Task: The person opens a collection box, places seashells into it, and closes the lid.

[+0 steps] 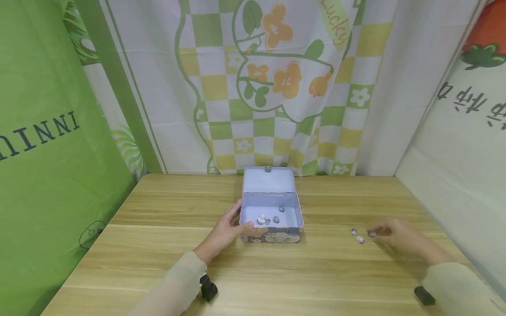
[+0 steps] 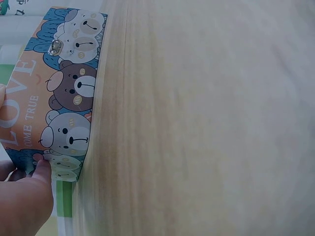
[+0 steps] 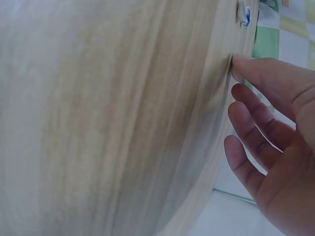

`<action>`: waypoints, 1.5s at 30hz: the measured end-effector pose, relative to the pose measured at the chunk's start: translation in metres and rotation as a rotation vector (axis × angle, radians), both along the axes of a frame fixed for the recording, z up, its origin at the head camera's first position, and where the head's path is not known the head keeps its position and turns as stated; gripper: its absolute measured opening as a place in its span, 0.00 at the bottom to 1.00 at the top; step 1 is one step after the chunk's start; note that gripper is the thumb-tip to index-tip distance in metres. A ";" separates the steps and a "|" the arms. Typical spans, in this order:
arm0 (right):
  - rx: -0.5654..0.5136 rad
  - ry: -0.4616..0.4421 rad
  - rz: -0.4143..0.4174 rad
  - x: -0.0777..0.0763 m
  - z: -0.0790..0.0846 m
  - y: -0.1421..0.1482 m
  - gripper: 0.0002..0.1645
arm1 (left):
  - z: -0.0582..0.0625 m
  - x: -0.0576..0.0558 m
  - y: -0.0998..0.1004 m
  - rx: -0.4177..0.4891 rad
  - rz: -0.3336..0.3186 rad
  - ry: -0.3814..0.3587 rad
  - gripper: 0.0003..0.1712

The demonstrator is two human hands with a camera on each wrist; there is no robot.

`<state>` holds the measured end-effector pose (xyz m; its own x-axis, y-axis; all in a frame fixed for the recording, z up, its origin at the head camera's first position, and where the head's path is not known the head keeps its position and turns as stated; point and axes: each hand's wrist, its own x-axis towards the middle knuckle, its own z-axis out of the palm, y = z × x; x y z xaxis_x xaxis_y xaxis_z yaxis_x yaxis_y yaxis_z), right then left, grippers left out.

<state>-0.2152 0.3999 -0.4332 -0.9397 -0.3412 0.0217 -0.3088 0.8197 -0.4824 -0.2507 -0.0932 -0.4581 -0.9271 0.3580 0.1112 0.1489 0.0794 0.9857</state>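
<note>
A hinged tin box [image 1: 270, 235] stands on the table with its lid raised toward the curtain. Bears and the word LOVE decorate its front in the left wrist view. My left hand [image 1: 223, 228] grips the box's left side, thumb at the front corner. Several small shell-like pieces [image 1: 276, 219], greyish purple and white, lie inside. To the right, my right hand [image 1: 401, 239] pinches a similar shell-like piece [image 1: 371, 234] between thumb and index finger, close over the wood; the other fingers are loosely bent. Two more pieces [image 1: 360, 239] lie just left of its fingertips.
The wooden table [image 1: 316, 281] reaches back to a checkered curtain [image 1: 261, 127]. A green cloth [image 1: 47, 184] hangs at the left and a pale printed one [image 1: 462, 175] at the right. A thin dark cable [image 1: 84, 232] shows by the left table edge.
</note>
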 end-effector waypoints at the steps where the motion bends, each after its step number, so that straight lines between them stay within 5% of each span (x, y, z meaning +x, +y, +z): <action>1: 0.003 -0.002 0.000 0.000 -0.001 0.001 0.14 | 0.000 0.000 0.000 0.001 0.000 0.001 0.48; 28: -0.024 -0.032 -0.042 -0.003 0.004 -0.003 0.17 | 0.000 0.000 0.000 -0.012 0.008 -0.010 0.48; 45: 0.029 0.161 0.030 -0.004 0.032 -0.026 0.11 | -0.002 -0.001 -0.001 -0.013 0.004 -0.014 0.48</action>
<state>-0.2189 0.3735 -0.4016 -0.9144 -0.3714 0.1608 -0.4043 0.8218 -0.4014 -0.2513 -0.0938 -0.4600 -0.9299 0.3556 0.0937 0.1348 0.0925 0.9865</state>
